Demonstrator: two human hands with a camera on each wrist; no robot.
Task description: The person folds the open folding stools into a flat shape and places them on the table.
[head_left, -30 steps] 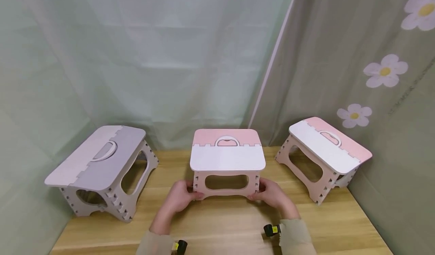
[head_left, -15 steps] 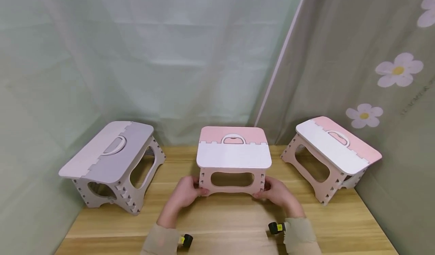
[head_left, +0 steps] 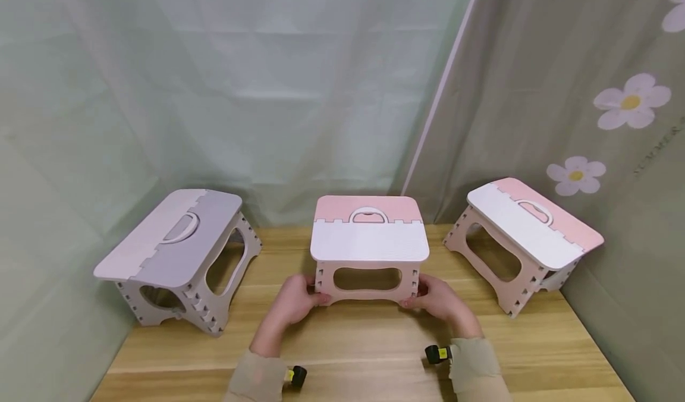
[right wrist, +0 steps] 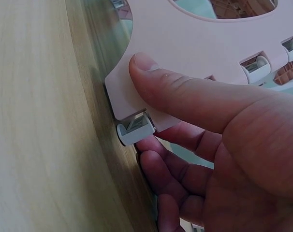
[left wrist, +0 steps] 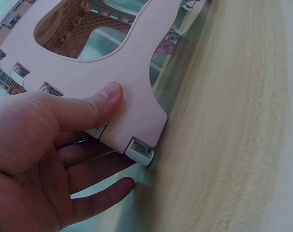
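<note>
Middle stool [head_left: 369, 241] unfolded, upright on surface [head_left: 369, 348], between left stool [head_left: 198, 250] and right stool [head_left: 527, 232]. Left hand [head_left: 295, 299], right hand [head_left: 441, 298] pinch near leg's lower corners — placement apparently done, release outstanding.

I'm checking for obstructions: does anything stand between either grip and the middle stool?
Nothing visible does: the left grip and right grip both hold the middle stool at its lower front corners. The grey stool and right stool stand apart, at the sides.
</note>
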